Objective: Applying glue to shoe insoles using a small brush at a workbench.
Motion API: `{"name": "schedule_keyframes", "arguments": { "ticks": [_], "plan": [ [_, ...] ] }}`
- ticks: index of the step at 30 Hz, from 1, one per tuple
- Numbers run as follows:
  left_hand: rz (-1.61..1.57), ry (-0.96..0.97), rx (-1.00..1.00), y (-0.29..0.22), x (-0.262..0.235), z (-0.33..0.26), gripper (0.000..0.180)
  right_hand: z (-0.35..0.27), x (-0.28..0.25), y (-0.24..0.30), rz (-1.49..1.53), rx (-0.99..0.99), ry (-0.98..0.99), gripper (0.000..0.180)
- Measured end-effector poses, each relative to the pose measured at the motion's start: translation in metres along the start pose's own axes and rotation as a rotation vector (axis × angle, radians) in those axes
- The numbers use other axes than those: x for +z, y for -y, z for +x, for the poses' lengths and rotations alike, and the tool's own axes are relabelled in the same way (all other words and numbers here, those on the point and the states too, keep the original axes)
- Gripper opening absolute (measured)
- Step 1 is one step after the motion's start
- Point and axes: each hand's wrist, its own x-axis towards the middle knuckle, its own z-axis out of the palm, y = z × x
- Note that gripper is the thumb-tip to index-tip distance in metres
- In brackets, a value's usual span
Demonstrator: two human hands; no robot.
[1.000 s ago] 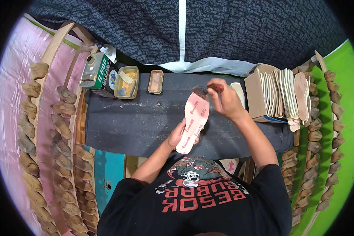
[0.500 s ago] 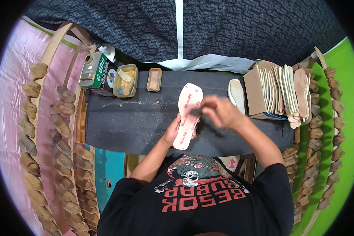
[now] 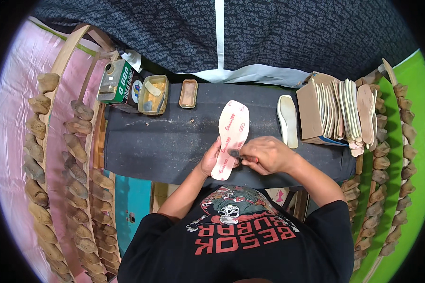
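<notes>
A pale shoe insole (image 3: 231,123) with red print hangs over the near part of the dark table, its toe end pointing away from me. My left hand (image 3: 211,158) holds it from the left and beneath, fingers wrapped round the narrow waist. In my right hand (image 3: 264,155) is what looks like a small brush (image 3: 233,153), with a dark head and a partly hidden reddish handle. The dark head lies against the printed face, just below the insole's middle. My right fingers are closed round the handle.
A green-and-white can (image 3: 115,82), a yellowish tub (image 3: 153,107) with a pale scrap in it and a small box (image 3: 189,93) stand at the back left. One insole (image 3: 287,120) lies beside a carton (image 3: 311,106) of stacked insoles. Racks of wooden shoe lasts (image 3: 35,167) flank the table.
My right hand has moved down and toward me, taking the dark brush head from near the insole's middle to lower on it. My left hand keeps its hold.
</notes>
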Motion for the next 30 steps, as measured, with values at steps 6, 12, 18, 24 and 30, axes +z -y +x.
{"name": "schedule_keyframes", "arguments": {
  "ticks": [6, 12, 18, 24, 30],
  "plan": [
    [-0.091, 0.192, -0.096, 0.005, -0.001, 0.003, 0.073, 0.015, -0.032, -0.038, -0.189, 0.084, -0.230, 0.023],
    [-0.088, 0.320, -0.067, 0.014, -0.012, 0.003, 0.072, 0.024, -0.020, -0.024, -0.227, -0.102, -0.206, 0.026],
    [-0.039, 0.102, -0.059, -0.001, -0.005, -0.002, 0.067, 0.015, -0.002, -0.003, 0.021, -0.048, 0.024, 0.027],
    [-0.085, 0.242, -0.081, -0.006, -0.004, 0.005, 0.079, 0.034, -0.031, -0.043, -0.223, 0.152, -0.325, 0.016],
    [-0.083, 0.230, -0.076, -0.003, -0.003, 0.009, 0.077, 0.019, -0.021, -0.036, -0.290, -0.015, -0.193, 0.026]
  ]
}}
